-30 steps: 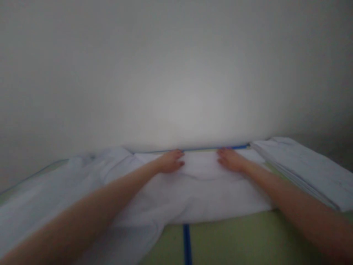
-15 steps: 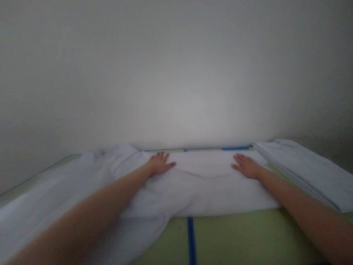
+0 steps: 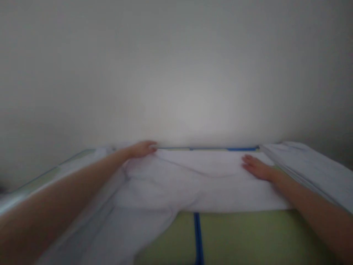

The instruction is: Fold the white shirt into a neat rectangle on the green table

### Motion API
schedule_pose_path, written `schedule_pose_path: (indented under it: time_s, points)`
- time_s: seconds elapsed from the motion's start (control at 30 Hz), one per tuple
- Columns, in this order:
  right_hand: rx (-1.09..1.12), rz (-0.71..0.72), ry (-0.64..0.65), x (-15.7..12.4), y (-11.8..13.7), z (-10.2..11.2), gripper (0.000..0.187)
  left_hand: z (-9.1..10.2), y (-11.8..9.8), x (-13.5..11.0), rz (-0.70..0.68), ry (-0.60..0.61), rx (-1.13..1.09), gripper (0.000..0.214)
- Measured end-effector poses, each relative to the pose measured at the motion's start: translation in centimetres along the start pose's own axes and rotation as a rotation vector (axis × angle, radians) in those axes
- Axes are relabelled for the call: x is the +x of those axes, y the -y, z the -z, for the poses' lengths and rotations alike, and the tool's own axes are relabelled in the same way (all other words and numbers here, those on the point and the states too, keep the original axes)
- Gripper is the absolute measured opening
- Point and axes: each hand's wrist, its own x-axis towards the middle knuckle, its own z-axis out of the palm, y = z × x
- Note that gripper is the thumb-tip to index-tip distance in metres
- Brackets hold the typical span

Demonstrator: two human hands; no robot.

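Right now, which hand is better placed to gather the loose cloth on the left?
Left, likely. The left hand sits at the far left corner of the white cloth; the right hand lies flat at its right end.

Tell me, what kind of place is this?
Probably a linen-folding station: a white cloth spread on a green table with blue tape, a stack of folded cloths beside it.

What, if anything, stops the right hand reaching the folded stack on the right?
Probably nothing, so likely yes: the right hand lies flat on the white cloth, and the folded stack sits close beside it on its right, with nothing between them.
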Motion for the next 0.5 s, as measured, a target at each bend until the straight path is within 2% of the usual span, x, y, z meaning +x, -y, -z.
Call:
schedule_pose_path:
  time_s: [0.07,0.17,0.23,0.3,0.33,0.4,0.5]
  points:
    - [0.038,0.085,-0.032,-0.9,1.2,1.1,0.077,1.7,-1.8,-2.2,-0.087,0.087,-0.064,0.059]
    - [0.082,0.292,-0.082,-3.2,4.7,3.5,0.068,3.2,-6.5,-6.6,-0.183,0.322,-0.207,0.045]
    - [0.12,0.417,-0.036,-5.1,7.5,5.3,0.057,3.5,-9.9,-9.7,-0.19,0.46,-0.259,0.039]
    - [0.157,0.474,0.078,-6.9,9.9,6.8,0.05,3.3,-12.5,-12.4,-0.2,0.581,-0.215,0.038]
    - [0.167,0.472,0.133,-7.7,10.7,7.3,0.05,3.2,-13.4,-13.5,-0.201,0.609,-0.16,0.039]
    - [0.16,0.431,0.191,-9.0,11.6,7.8,0.057,3.1,-14.1,-15.4,-0.188,0.58,-0.018,0.041]
    - [0.121,0.354,0.172,-10.5,11.8,7.7,0.07,3.0,-12.9,-18.1,-0.114,0.474,0.121,0.043]
